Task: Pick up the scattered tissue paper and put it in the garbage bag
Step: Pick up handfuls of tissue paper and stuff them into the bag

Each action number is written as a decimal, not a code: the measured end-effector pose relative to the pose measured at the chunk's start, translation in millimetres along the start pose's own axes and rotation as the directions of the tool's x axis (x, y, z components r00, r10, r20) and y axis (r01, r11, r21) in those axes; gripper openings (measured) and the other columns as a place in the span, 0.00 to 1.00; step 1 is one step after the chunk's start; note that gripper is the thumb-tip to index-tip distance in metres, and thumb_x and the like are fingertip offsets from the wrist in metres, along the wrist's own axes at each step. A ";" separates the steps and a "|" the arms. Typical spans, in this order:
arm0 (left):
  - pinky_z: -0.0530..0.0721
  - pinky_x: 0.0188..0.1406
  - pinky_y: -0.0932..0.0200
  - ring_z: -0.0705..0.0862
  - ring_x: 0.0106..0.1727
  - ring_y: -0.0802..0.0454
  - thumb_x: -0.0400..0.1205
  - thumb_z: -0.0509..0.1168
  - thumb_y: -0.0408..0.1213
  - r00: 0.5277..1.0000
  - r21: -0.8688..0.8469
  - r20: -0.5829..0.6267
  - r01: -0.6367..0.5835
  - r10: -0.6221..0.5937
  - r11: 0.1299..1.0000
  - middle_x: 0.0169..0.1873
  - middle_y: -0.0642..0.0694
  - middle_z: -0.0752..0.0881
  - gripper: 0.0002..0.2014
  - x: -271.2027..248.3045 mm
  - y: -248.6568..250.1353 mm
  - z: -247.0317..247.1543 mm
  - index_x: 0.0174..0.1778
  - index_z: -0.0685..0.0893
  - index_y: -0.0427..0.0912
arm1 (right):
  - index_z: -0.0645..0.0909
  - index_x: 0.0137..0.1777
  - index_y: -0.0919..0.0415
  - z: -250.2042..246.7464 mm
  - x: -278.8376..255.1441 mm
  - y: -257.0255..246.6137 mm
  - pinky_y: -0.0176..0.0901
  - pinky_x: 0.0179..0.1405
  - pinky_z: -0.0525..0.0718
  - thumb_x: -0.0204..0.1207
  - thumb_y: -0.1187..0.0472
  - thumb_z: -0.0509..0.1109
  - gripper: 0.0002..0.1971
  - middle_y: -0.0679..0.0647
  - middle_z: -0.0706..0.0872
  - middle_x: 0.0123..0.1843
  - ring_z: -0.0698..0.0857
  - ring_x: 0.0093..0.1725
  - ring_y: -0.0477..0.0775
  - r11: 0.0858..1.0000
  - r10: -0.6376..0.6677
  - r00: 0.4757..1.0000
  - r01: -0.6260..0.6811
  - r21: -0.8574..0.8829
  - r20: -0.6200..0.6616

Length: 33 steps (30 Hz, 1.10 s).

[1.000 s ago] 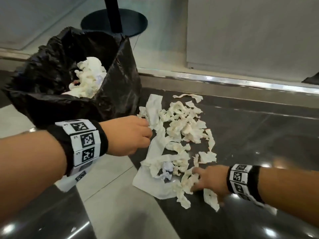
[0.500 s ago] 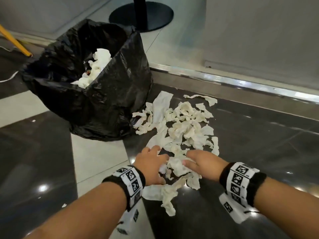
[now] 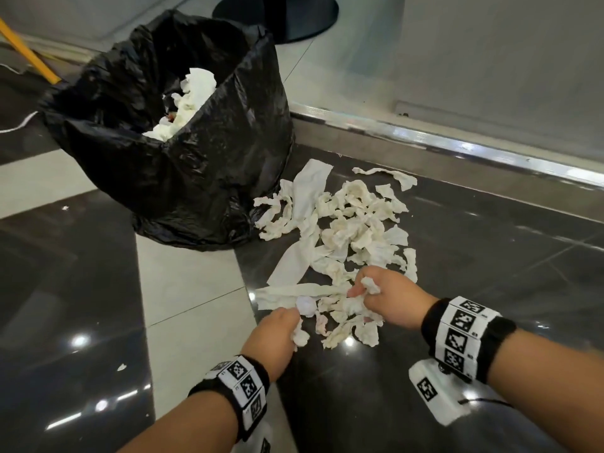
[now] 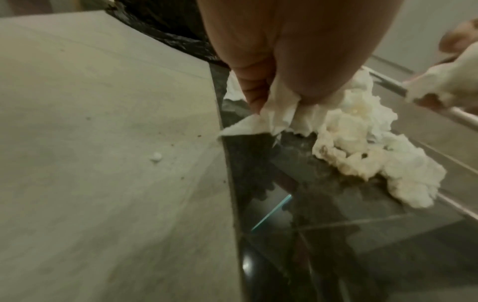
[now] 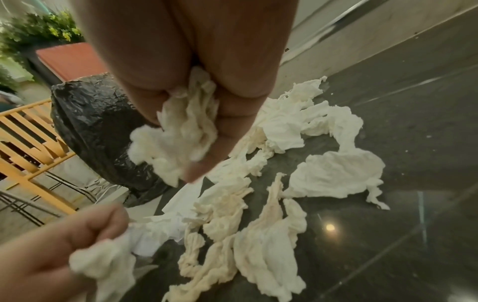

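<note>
A pile of torn white tissue paper lies on the dark floor tile, right of an open black garbage bag that holds more tissue. At the pile's near edge my left hand grips a wad of tissue, fingers curled round it. My right hand clutches another wad just above the pile. In the right wrist view, loose strips lie below both hands, and the left hand shows at the lower left with its wad.
A pale floor tile runs left of the pile. A metal threshold strip crosses behind it. A round black stand base sits behind the bag. Yellow bars and a yellow pole stand at the left.
Both hands came to the near edge of the pile, then curled shut round wads of tissue. The left hand moved down from beside the bag. The view has shifted closer.
</note>
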<state>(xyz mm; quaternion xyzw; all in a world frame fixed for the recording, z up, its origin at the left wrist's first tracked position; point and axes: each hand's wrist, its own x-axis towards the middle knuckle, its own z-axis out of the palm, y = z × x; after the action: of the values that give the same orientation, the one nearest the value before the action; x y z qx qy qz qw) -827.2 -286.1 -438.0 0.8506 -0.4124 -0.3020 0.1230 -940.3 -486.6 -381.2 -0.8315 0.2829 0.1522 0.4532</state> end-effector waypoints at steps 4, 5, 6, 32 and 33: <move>0.76 0.47 0.62 0.80 0.49 0.48 0.78 0.54 0.26 0.995 -0.202 -0.071 0.060 -0.076 0.978 0.48 0.48 0.77 0.20 4.8 0.7 -12.0 0.62 0.76 0.51 | 0.80 0.43 0.46 2.4 1.1 -4.0 0.47 0.38 0.85 0.76 0.63 0.63 0.10 0.55 0.86 0.45 0.83 0.35 0.51 0.998 -0.007 0.999 0.009 0.057 -0.034; 0.77 0.48 0.61 0.80 0.50 0.47 0.79 0.54 0.27 0.995 -0.193 -0.063 0.062 -0.076 0.979 0.48 0.48 0.76 0.21 6.6 -0.6 -14.5 0.63 0.77 0.51 | 0.81 0.41 0.46 2.5 1.3 -5.7 0.46 0.42 0.83 0.77 0.61 0.64 0.08 0.54 0.85 0.43 0.82 0.36 0.51 0.999 -0.021 0.999 0.023 0.043 -0.034; 0.78 0.46 0.61 0.80 0.49 0.46 0.79 0.54 0.28 0.996 -0.172 -0.057 0.063 -0.074 0.983 0.47 0.47 0.75 0.18 7.0 0.4 -18.8 0.60 0.80 0.47 | 0.81 0.39 0.47 2.7 0.8 -8.9 0.45 0.46 0.81 0.77 0.57 0.66 0.06 0.53 0.85 0.42 0.83 0.40 0.50 0.999 -0.037 0.999 0.038 0.035 -0.036; 0.75 0.34 0.67 0.80 0.39 0.52 0.84 0.60 0.34 0.993 -0.188 -0.074 0.072 -0.087 0.980 0.42 0.44 0.84 0.05 0.7 6.8 -46.0 0.53 0.79 0.42 | 0.63 0.74 0.56 43.1 9.0 5.7 0.51 0.52 0.82 0.77 0.65 0.66 0.27 0.62 0.76 0.62 0.83 0.56 0.63 0.663 0.039 0.971 0.153 -0.733 0.238; 0.77 0.38 0.64 0.82 0.43 0.50 0.84 0.60 0.36 0.991 -0.176 -0.087 0.082 -0.099 0.981 0.43 0.43 0.84 0.06 0.4 5.5 -46.3 0.53 0.80 0.42 | 0.65 0.73 0.58 43.1 9.5 3.4 0.50 0.51 0.80 0.78 0.68 0.62 0.23 0.62 0.79 0.60 0.83 0.55 0.63 0.657 0.019 0.968 0.177 -0.733 0.251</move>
<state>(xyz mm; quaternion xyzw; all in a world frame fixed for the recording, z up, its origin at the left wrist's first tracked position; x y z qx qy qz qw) -802.0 -291.7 -399.2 0.8681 -0.3394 -0.3010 0.2016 -934.7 -455.0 -411.8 -0.9312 0.1023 0.3330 0.1070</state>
